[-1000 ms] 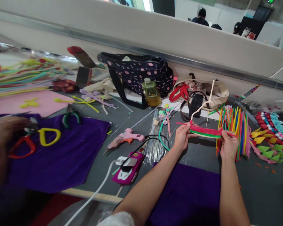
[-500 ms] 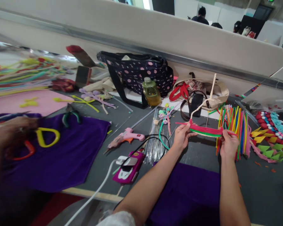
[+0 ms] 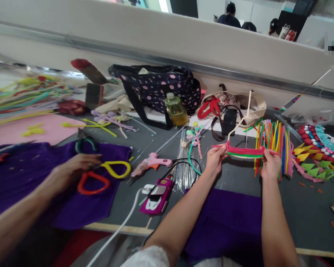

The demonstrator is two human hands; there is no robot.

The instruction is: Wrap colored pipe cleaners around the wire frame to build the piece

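I hold a flat bundle of pink, green and white pipe cleaners level above the grey table. My left hand pinches its left end and my right hand grips its right end. A white pipe cleaner rises from the bundle in a bent loop. Just behind my right hand lies a pile of upright-pointing coloured pipe cleaners. A purple cloth lies under my forearms.
Another person's hand reaches over a purple cloth with an orange loop and a yellow loop. A pink glue gun, a magenta phone, a spotted bag, a bottle and felt decorations crowd the table.
The other person's hand has slid right across the purple cloth, bringing the orange and yellow loops with it. My hands keep hold of the bundle, almost still. The view has shifted slightly.
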